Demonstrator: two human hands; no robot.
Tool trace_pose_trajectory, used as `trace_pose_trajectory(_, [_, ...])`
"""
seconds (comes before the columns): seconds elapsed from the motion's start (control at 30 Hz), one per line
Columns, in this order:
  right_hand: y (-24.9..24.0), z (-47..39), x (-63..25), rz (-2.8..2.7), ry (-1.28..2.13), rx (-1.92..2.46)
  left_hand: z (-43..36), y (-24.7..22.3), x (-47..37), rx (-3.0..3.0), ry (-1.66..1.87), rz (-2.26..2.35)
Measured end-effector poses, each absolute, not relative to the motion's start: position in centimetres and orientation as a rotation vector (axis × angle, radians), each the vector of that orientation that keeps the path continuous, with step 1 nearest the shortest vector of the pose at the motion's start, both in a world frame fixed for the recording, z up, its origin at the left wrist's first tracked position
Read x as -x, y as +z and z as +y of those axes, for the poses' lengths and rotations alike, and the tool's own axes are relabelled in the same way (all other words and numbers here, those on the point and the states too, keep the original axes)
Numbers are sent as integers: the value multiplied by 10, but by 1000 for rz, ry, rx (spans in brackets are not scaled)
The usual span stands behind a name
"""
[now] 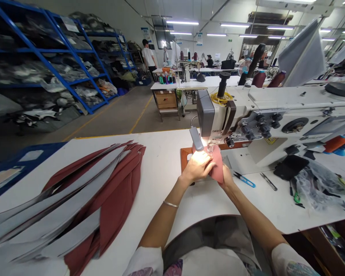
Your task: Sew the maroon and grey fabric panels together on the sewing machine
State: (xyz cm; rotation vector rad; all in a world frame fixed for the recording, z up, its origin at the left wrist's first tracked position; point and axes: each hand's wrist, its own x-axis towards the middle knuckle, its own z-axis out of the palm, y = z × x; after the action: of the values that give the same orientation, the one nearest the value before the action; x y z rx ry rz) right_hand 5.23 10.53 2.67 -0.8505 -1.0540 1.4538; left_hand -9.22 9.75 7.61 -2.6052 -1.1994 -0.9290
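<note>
A dusty-red fabric piece (217,165) sits under the presser foot and needle area of a white sewing machine (264,115). On its left side is my left hand (199,165), lit by the machine lamp, with fingers bent and pressed together on the fabric close to the needle. My right hand (226,177) grips the right edge of the same piece; its fingers are mostly hidden behind the fabric. To the right of that hand lie blue-handled thread snips (245,179) and metal tweezers (268,181).
A pile of red and grey fabric panels (115,191) covers the table's left. At right are a clear plastic bag (322,184) and a black pouch (290,167). Blue shelves (71,69) stand behind at left; a person (148,55) stands near them.
</note>
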Motion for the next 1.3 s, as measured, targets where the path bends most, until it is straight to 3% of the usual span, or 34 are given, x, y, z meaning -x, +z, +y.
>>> trace_pose_trajectory(0.23, [35, 101, -49, -866, 1680, 713, 102, 81, 97, 2658, -859, -1088])
trace_pose_trajectory(0.73, [29, 111, -49, -858, 1635, 654, 103, 69, 91, 2470, -888, -1226])
trace_pose_trajectory(0.9, [37, 110, -63, -1087, 1633, 705, 108, 60, 91, 2382, -954, -1244])
trace_pose_trajectory(1.13, [57, 122, -71, -1591, 753, 1238, 110, 56, 99, 2423, -956, -1266])
trace_pose_trajectory(1.3, [54, 133, -72, -1635, 602, 1291, 113, 54, 102, 2437, -1100, -1221])
